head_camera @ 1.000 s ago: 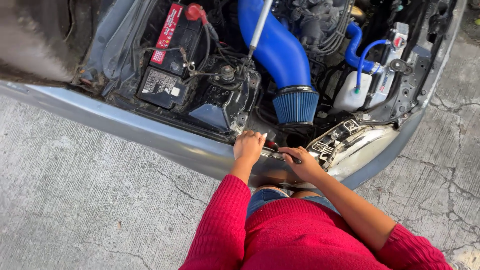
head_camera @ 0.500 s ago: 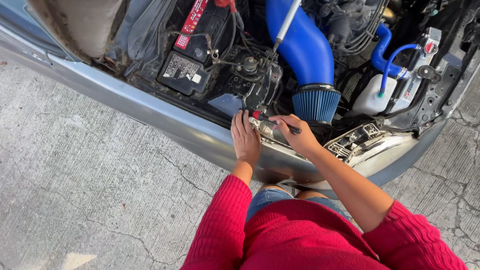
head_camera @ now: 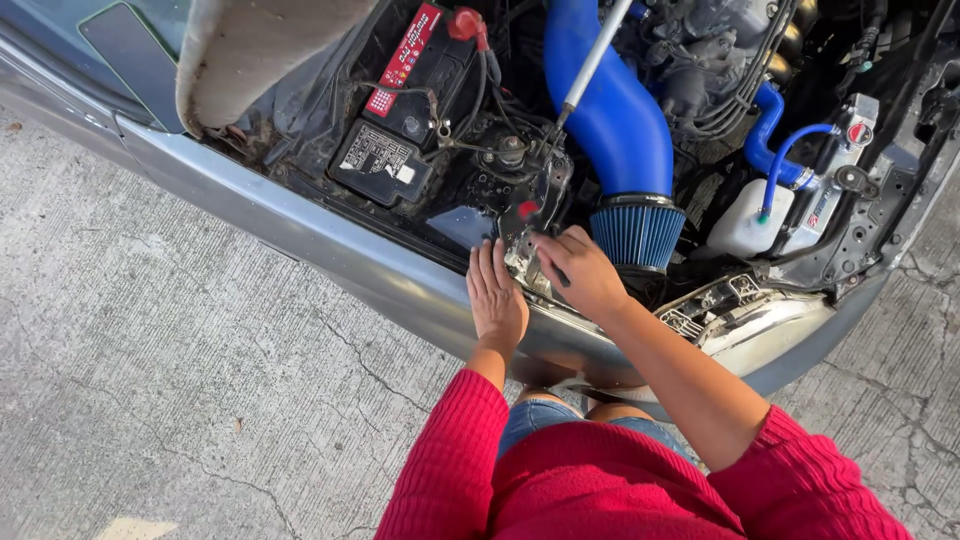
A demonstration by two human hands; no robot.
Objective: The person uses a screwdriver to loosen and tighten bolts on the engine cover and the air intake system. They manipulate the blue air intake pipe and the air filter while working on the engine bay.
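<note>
My left hand (head_camera: 497, 295) lies flat, palm down, on the inner edge of the silver-grey car fender (head_camera: 300, 235), holding nothing. Just to its right, my right hand (head_camera: 582, 272) is curled around a thin dark tool (head_camera: 560, 279) whose tip is mostly hidden under the fingers. Both hands sit at a shiny metal bracket (head_camera: 535, 205) with a red spot, next to the blue cone air filter (head_camera: 637, 232). My red sleeves fill the bottom of the view.
A blue intake pipe (head_camera: 620, 120) runs up from the filter, crossed by a grey hood prop rod (head_camera: 592, 65). A black battery (head_camera: 415, 60) and fuse box (head_camera: 380, 160) sit left. White reservoir (head_camera: 745, 225) and headlight (head_camera: 740, 315) lie right. Cracked concrete (head_camera: 150, 400) surrounds the car.
Both hands have slid from the fender edge further in toward the metal bracket. The right hand now curls more tightly over the dark tool. The view has shifted left and closer.
</note>
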